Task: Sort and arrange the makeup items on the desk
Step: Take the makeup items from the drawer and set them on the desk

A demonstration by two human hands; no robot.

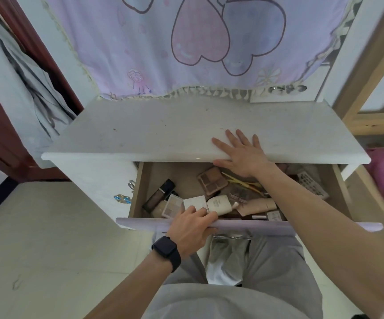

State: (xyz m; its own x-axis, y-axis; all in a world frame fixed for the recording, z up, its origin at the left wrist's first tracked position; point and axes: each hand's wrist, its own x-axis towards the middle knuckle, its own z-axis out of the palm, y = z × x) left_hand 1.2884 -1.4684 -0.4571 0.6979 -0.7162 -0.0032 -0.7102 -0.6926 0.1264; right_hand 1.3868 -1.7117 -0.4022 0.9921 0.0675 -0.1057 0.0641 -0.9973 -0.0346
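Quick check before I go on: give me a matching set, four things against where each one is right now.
1 left hand
2 right hand
3 brown palette
4 dark bottle

a flat on the desk top
b at the left side of the drawer
c gripping the drawer front
d in the drawer, near the right hand's thumb

Pairs: 1-c; 2-a; 3-d; 4-b

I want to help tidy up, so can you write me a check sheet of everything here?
Surface: white desk top, small marks.
Job's things: makeup jumbled in the open drawer: eyeshadow palette, dark bottle, white tube.
Clutter: yellow sticks among the makeup.
Hands: left hand grips the drawer front; right hand rests flat on the desk top.
Cables: nothing seen.
Surroundings: heart-print cloth behind, tiled floor.
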